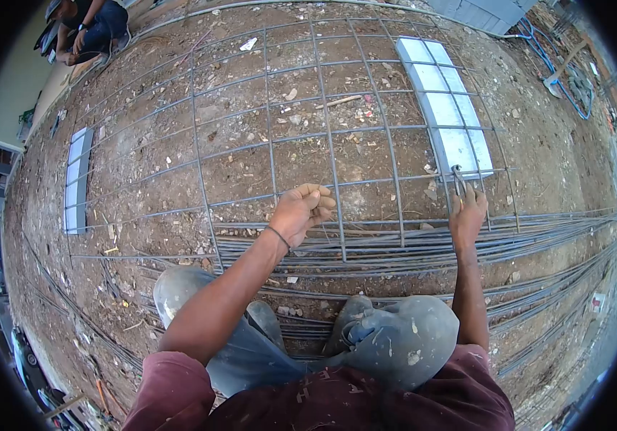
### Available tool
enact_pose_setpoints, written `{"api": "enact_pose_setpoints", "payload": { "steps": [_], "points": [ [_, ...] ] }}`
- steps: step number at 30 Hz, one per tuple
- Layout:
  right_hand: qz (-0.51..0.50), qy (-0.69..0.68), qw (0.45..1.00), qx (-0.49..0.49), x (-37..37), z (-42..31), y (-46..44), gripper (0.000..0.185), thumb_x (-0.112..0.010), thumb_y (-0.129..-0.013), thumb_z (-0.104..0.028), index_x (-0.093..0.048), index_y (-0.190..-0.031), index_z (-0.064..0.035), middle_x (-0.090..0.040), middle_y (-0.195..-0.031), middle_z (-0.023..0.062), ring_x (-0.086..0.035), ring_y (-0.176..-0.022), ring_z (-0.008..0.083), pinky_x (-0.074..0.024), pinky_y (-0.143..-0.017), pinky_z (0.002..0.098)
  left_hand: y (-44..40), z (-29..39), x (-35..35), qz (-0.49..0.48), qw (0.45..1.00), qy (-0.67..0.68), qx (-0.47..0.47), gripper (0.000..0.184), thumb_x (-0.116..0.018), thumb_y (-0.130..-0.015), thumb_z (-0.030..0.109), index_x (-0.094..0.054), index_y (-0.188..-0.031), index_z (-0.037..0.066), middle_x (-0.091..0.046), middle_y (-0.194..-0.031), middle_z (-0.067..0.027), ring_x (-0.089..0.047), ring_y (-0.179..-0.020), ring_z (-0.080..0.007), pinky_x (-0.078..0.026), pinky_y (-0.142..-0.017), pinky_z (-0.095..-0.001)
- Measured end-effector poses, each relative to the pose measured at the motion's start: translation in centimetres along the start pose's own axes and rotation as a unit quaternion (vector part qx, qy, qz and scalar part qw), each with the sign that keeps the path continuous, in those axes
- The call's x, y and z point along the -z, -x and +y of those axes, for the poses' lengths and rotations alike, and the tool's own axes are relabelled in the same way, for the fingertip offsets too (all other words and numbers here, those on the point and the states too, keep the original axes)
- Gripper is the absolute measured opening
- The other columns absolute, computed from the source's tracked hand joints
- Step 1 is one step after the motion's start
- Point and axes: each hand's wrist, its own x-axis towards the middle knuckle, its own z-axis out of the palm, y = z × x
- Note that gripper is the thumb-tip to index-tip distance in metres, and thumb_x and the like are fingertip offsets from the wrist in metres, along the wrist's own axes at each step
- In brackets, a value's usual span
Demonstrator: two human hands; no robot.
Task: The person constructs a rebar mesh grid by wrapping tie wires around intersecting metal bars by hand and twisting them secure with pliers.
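A grid of steel rebar (330,147) lies in front of me, raised on a long pale block (446,97) at the right and another block (76,179) at the far left. My right hand (469,210) is closed around the handles of a pair of pincers (459,181). Their jaws are at a bar crossing by the near end of the right block. Above the near part of the grid, my left hand (304,212) is curled with thumb and fingers together. Whatever it may pinch is too small to make out.
Loose rebar rods (279,251) lie in bundles between my feet and the grid, spreading right. Another person (89,32) crouches at the upper left. A shovel (556,79) and blue hose (538,54) are at the upper right. Rubble litters the dirt.
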Motion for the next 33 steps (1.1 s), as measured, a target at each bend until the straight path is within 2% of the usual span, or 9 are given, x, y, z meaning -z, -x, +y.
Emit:
{"api": "enact_pose_setpoints", "payload": {
  "steps": [5, 10, 13, 18, 20, 21, 22, 24, 33],
  "points": [
    [-0.311, -0.498, 0.809, -0.035, 3.5, -13.6, -1.8, 0.039, -0.066, -0.101, -0.026, -0.067, -0.123, 0.0058, -0.072, -0.117, 0.0179, -0.071, -0.101, 0.0248, -0.0550, -0.091, 0.0360, -2.2, -1.0, -1.1, -0.009, 0.990, -0.102, -0.094, 0.020, -0.048, -0.110, 0.015, -0.064, -0.112, 0.004, -0.073, -0.104, -0.0104, -0.065, -0.086, -0.0144, -0.054, -0.085, -0.0309],
    [-0.382, -0.467, 0.791, 0.105, 0.2, -19.3, 1.8, 0.039, -0.058, -0.106, -0.027, -0.067, -0.120, 0.0087, -0.074, -0.102, 0.0218, -0.074, -0.092, 0.0246, -0.0582, -0.082, 0.0363, -3.0, -0.4, -2.3, 0.029, 0.990, -0.049, -0.128, 0.019, -0.047, -0.110, 0.015, -0.064, -0.111, 0.005, -0.074, -0.106, -0.0107, -0.065, -0.094, -0.0140, -0.052, -0.090, -0.0298],
    [-0.403, -0.560, 0.717, -0.101, -0.2, -19.7, 4.8, 0.032, -0.050, -0.109, -0.019, -0.068, -0.104, 0.0078, -0.073, -0.078, 0.0147, -0.070, -0.064, 0.0162, -0.0569, -0.059, 0.0285, -3.9, -0.5, -1.0, 0.127, 0.976, 0.052, -0.170, 0.018, -0.046, -0.110, 0.015, -0.062, -0.108, 0.007, -0.074, -0.107, -0.0103, -0.065, -0.093, -0.0133, -0.053, -0.090, -0.0294],
    [-0.420, -0.580, 0.695, -0.065, 0.4, -17.5, 6.9, 0.034, -0.055, -0.107, -0.021, -0.067, -0.115, 0.0091, -0.075, -0.090, 0.0152, -0.073, -0.078, 0.0189, -0.0596, -0.072, 0.0317, -5.1, -2.2, 0.6, 0.145, 0.979, 0.063, -0.127, 0.018, -0.043, -0.111, 0.014, -0.061, -0.106, 0.010, -0.074, -0.111, -0.0101, -0.065, -0.091, -0.0123, -0.054, -0.090, -0.0290],
    [-0.560, -0.553, 0.586, 0.189, 2.4, -15.9, 5.0, 0.043, -0.065, -0.101, -0.024, -0.062, -0.130, 0.0072, -0.075, -0.106, 0.0158, -0.072, -0.096, 0.0225, -0.0589, -0.086, 0.0372, -5.3, -4.2, 1.6, 0.079, 0.993, 0.090, -0.022, 0.018, -0.043, -0.111, 0.014, -0.060, -0.107, 0.011, -0.074, -0.113, -0.0101, -0.065, -0.091, -0.0130, -0.055, -0.088, -0.0298],
    [-0.643, -0.532, 0.550, 0.043, 1.2, -15.0, 3.9, 0.057, -0.077, -0.092, -0.023, -0.058, -0.140, 0.0007, -0.071, -0.119, 0.0170, -0.069, -0.107, 0.0251, -0.0562, -0.095, 0.0401, -5.6, -4.6, 1.6, 0.101, 0.992, 0.070, 0.025, 0.016, -0.044, -0.111, 0.014, -0.059, -0.108, 0.010, -0.074, -0.113, -0.0106, -0.066, -0.089, -0.0139, -0.056, -0.086, -0.0305],
    [-0.647, -0.525, 0.550, 0.046, 1.6, -15.4, 2.9, 0.057, -0.077, -0.092, -0.023, -0.058, -0.140, 0.0007, -0.071, -0.119, 0.0170, -0.069, -0.107, 0.0251, -0.0562, -0.095, 0.0401, -5.6, -4.9, 1.3, 0.102, 0.991, 0.078, 0.022, 0.016, -0.044, -0.111, 0.014, -0.059, -0.108, 0.010, -0.074, -0.113, -0.0106, -0.066, -0.089, -0.0139, -0.056, -0.086, -0.0305],
    [-0.552, -0.354, 0.744, 0.131, 2.8, -17.0, 1.1, 0.056, -0.080, -0.088, -0.018, -0.061, -0.139, -0.0040, -0.069, -0.122, 0.0187, -0.069, -0.106, 0.0238, -0.0566, -0.094, 0.0377, -5.5, -5.5, 0.7, 0.115, 0.989, 0.074, 0.062, 0.015, -0.044, -0.111, 0.015, -0.058, -0.110, 0.010, -0.074, -0.112, -0.0107, -0.068, -0.090, -0.0148, -0.057, -0.085, -0.0321],
    [-0.559, -0.405, 0.723, 0.014, -2.9, -21.1, -1.6, 0.016, -0.071, -0.095, -0.011, -0.072, -0.101, 0.0032, -0.074, -0.084, 0.0105, -0.071, -0.075, 0.0154, -0.0586, -0.067, 0.0299, -8.6, -11.3, 0.8, 0.165, 0.960, 0.129, 0.186, 0.014, -0.054, -0.102, 0.017, -0.067, -0.104, 0.013, -0.073, -0.089, 0.0007, -0.069, -0.081, -0.0098, -0.053, -0.080, -0.0314]
  ]
}}
